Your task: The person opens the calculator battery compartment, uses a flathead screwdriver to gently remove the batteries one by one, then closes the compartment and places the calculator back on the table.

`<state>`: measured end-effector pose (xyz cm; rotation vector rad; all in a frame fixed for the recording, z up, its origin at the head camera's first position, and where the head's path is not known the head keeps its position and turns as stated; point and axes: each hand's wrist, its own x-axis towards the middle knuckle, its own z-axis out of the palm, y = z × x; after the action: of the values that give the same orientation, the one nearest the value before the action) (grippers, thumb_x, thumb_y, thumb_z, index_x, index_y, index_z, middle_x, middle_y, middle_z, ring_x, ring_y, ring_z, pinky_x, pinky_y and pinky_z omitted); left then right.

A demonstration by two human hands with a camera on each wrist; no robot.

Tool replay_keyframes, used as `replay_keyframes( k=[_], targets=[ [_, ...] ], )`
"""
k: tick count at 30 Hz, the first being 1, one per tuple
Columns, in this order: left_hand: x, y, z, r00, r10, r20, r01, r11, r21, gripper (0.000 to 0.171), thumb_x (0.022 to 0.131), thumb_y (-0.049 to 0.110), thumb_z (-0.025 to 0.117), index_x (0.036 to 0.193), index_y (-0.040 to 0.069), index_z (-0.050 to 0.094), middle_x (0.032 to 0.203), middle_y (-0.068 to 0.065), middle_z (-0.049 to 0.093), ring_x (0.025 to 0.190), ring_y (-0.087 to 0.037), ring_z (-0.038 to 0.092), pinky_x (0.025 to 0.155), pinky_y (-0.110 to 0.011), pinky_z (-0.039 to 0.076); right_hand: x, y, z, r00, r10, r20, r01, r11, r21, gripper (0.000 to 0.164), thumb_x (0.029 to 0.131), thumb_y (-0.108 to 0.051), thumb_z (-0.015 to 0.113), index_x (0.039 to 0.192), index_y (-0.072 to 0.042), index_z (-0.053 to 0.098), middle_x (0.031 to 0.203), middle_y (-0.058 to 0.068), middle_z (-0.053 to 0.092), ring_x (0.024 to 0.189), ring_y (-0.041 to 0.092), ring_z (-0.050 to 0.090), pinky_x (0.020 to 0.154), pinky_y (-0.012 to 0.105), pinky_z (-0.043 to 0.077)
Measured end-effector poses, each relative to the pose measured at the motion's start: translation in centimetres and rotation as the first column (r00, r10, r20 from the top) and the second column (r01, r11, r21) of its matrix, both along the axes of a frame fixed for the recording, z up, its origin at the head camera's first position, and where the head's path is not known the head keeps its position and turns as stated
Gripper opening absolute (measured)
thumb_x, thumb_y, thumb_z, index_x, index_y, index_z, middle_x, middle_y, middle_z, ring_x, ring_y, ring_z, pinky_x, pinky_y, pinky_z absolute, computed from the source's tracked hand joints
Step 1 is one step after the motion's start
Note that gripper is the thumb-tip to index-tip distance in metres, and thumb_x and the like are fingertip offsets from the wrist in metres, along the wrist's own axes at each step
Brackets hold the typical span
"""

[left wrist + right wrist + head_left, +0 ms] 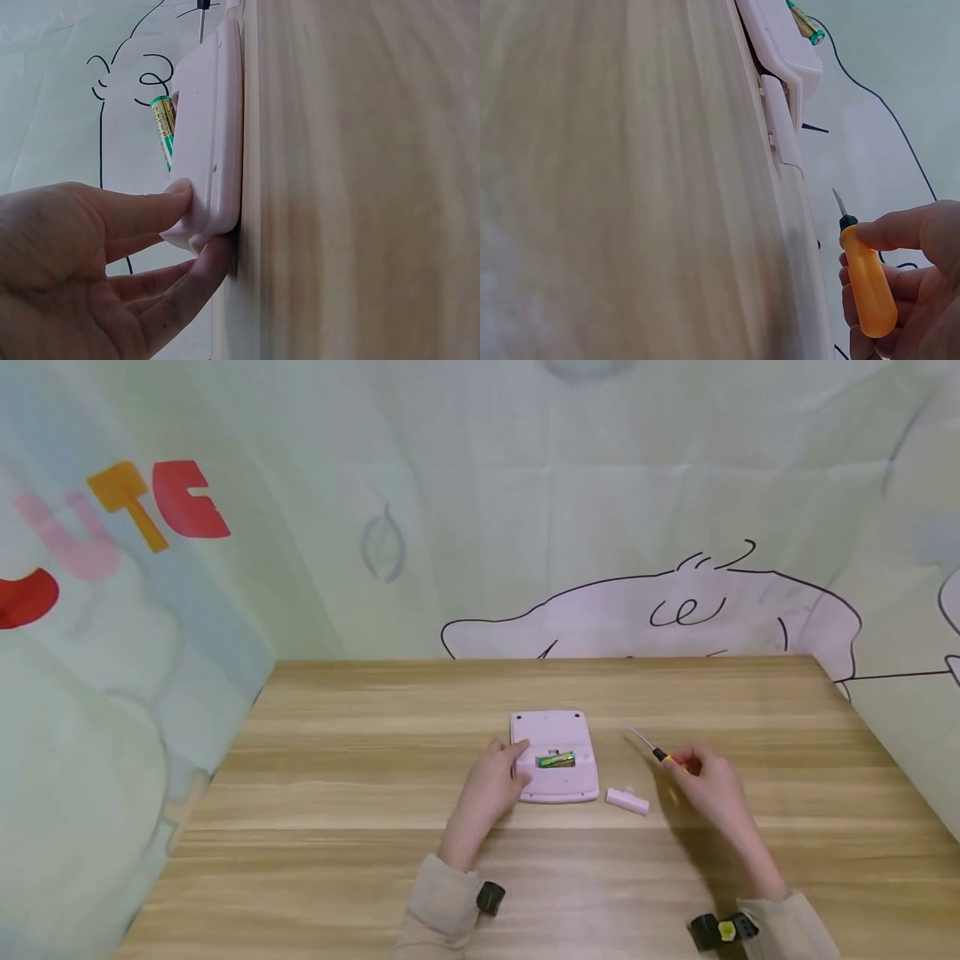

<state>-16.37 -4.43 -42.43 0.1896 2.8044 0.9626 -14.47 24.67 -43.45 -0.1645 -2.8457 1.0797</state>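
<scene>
A pink calculator (pixel 553 783) lies back side up on the table. In its uncovered battery slot a green and gold battery (pixel 556 761) sits tilted, one end raised above the case, as the left wrist view shows. My left hand (pixel 491 781) grips the calculator's left edge, thumb on its back and fingers at its side. My right hand (pixel 708 781) holds a small screwdriver (pixel 868 289) by its yellow-orange handle. Its metal shaft points up and left, off the table and apart from the calculator. Between calculator and right hand lies the pink battery cover (pixel 627 801).
The wood-grain table (pixel 337 777) reaches back to a printed cloth backdrop (pixel 480 510) with cartoon drawings and letters. Both wrists wear black straps, the right strap (pixel 723 931) with a yellow mark.
</scene>
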Motion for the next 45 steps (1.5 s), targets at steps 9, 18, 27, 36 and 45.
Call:
replay_keyframes(
  k=[9,18,27,36,45],
  targets=[
    [0.0,0.04,-0.12,1.0,0.006,0.0,-0.006,1.0,0.006,0.05,0.088,0.016,0.068,0.136,0.01,0.055,0.104,-0.012,0.057,0.077,-0.015,0.049,0.069,-0.028,0.047,0.03,0.26,-0.09,0.997,-0.051,0.05,0.05,0.999,0.017,0.02,0.088,-0.02,0.064,0.09,0.0,0.065,0.079,0.009,0.064,0.071,0.015,0.05,0.063,0.025,0.037],
    [0.14,-0.05,-0.18,0.999,-0.002,-0.033,0.003,1.0,0.012,0.048,0.087,0.014,0.069,0.133,0.008,0.057,0.106,-0.013,0.057,0.079,-0.017,0.049,0.073,-0.032,0.049,-0.01,0.5,-0.32,0.996,-0.039,0.082,0.035,0.998,0.052,0.022,0.089,-0.021,0.064,0.089,0.0,0.066,0.073,0.006,0.064,0.062,0.013,0.05,0.058,0.027,0.038],
    [0.23,-0.09,-0.3,0.999,-0.008,-0.05,0.009,1.0,0.015,0.048,0.087,0.013,0.069,0.133,0.007,0.058,0.106,-0.014,0.057,0.08,-0.018,0.049,0.073,-0.034,0.049,0.01,0.66,-0.66,0.996,-0.04,0.084,0.034,0.997,0.065,0.023,0.088,-0.023,0.064,0.088,0.0,0.065,0.071,0.005,0.065,0.061,0.012,0.051,0.058,0.028,0.037],
    [0.5,-0.04,-0.47,0.997,-0.015,-0.074,0.016,1.0,0.017,0.047,0.086,0.013,0.07,0.131,0.006,0.059,0.11,-0.018,0.058,0.087,-0.023,0.056,0.081,-0.043,0.052,0.13,0.57,-0.64,0.993,-0.051,0.104,0.044,0.996,0.073,0.024,0.088,-0.023,0.064,0.089,0.0,0.065,0.072,0.005,0.065,0.063,0.013,0.051,0.058,0.027,0.037],
    [0.41,-0.01,-0.43,0.998,-0.008,-0.067,0.009,1.0,0.021,0.047,0.086,0.013,0.069,0.132,0.007,0.058,0.109,-0.017,0.058,0.083,-0.02,0.053,0.079,-0.04,0.051,0.01,0.53,-0.56,0.992,-0.06,0.111,0.05,0.994,0.094,0.024,0.087,-0.024,0.064,0.089,0.0,0.064,0.074,0.007,0.066,0.066,0.016,0.053,0.059,0.028,0.037]
  ],
)
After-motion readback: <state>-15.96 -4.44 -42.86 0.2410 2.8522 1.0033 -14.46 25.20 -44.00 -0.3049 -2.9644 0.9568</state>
